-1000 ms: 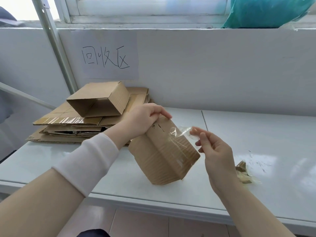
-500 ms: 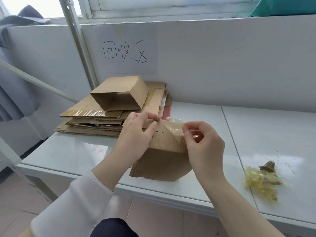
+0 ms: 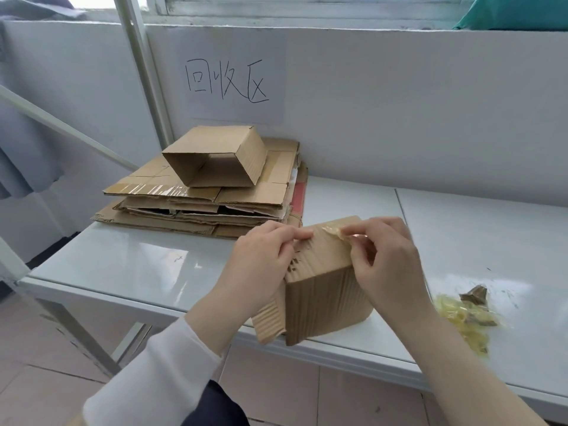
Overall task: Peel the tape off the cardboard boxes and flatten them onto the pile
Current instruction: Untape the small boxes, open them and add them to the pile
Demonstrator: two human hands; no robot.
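A small brown cardboard box [image 3: 322,305] stands tilted at the front edge of the white table [image 3: 138,265]. My left hand [image 3: 261,265] grips its upper left side. My right hand [image 3: 387,265] pinches a strip of clear tape [image 3: 332,231] at the box's top edge, the strip partly lifted and crumpled. At the back left lies a pile of flattened cardboard [image 3: 203,207], with an open-ended box [image 3: 215,155] resting on top of it.
A heap of yellowish peeled tape with a cardboard scrap [image 3: 464,315] lies on the table to the right. A paper sign with handwriting [image 3: 227,81] hangs on the white wall behind the pile. A slanted metal frame [image 3: 61,127] stands at the left.
The box has tipped more upright and nearer the front edge. My right hand came back from pulling tape out to the right and now pinches tape at the box's top edge.
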